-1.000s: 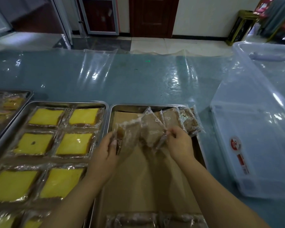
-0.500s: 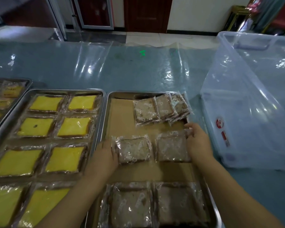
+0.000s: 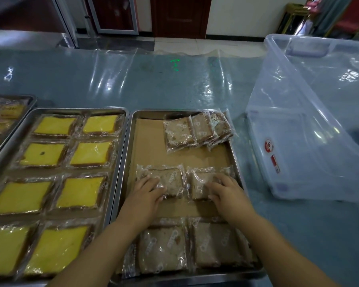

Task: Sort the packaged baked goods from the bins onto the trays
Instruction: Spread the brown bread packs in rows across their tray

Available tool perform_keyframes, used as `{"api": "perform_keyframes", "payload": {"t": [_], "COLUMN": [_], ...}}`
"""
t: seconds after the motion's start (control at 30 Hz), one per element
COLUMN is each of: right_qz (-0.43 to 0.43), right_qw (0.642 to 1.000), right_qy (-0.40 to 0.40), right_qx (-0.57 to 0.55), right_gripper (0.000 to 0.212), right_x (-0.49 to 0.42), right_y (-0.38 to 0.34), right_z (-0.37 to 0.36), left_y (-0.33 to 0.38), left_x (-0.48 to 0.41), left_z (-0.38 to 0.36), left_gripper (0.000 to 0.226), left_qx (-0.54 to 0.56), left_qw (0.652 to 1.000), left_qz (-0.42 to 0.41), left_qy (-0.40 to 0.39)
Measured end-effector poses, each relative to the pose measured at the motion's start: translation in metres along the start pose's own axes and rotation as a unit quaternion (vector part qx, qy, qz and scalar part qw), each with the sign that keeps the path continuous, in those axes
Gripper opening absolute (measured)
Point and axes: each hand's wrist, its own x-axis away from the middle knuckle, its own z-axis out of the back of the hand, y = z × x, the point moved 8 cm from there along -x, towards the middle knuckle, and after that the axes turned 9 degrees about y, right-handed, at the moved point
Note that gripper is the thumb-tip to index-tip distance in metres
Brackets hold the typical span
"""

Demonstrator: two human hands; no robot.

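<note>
A steel tray [image 3: 131,146] lined with brown paper holds packaged brown cake slices. My left hand [image 3: 144,195] lies flat on the left packet [image 3: 172,180] of the middle row. My right hand [image 3: 228,192] presses with straight fingers on the right packet [image 3: 199,183] beside it. Two more brown packets [image 3: 164,249] fill the near row. Three overlapping brown packets [image 3: 197,130] lie stacked in the far right corner. To the left, a second tray [image 3: 70,109] holds several packaged yellow cake slices [image 3: 87,153].
A large clear plastic bin [image 3: 311,125] stands on the table right of the brown tray. A third tray [image 3: 27,100] with yellow packets shows at the far left edge. Clear plastic sheeting covers the blue table [image 3: 153,83].
Both hands brought two brown packets down from the air onto the tray's middle row. They then slid from the packets' outer edges onto their tops.
</note>
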Motion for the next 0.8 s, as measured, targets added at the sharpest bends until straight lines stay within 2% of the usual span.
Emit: {"api": "perform_keyframes", "payload": {"t": [0.17, 0.27, 0.47, 0.67, 0.8], "right_qz": [0.006, 0.006, -0.042, -0.094, -0.121], "right_qw": [1.0, 0.999, 0.993, 0.982, 0.98], "right_qy": [-0.012, 0.024, 0.094, 0.142, 0.15], "right_qx": [-0.01, -0.022, -0.062, -0.081, -0.055], "right_gripper": [0.037, 0.029, 0.022, 0.022, 0.028], "right_x": [0.01, 0.008, -0.027, -0.086, -0.127], "right_y": [0.0, -0.003, -0.001, 0.006, 0.007], "right_z": [0.004, 0.014, 0.039, 0.057, 0.062], "left_y": [0.003, 0.005, 0.011, 0.007, 0.003], "left_x": [0.01, 0.011, -0.021, -0.09, -0.135], "left_z": [0.014, 0.021, 0.032, 0.028, 0.014], "left_gripper": [0.015, 0.012, 0.013, 0.023, 0.03], "left_qx": [0.0, -0.007, 0.033, 0.059, 0.047], "left_qw": [0.999, 0.999, 0.997, 0.996, 0.998], "left_qz": [-0.021, -0.026, -0.033, -0.03, -0.001], "left_qy": [0.029, 0.038, 0.06, 0.057, 0.046]}}
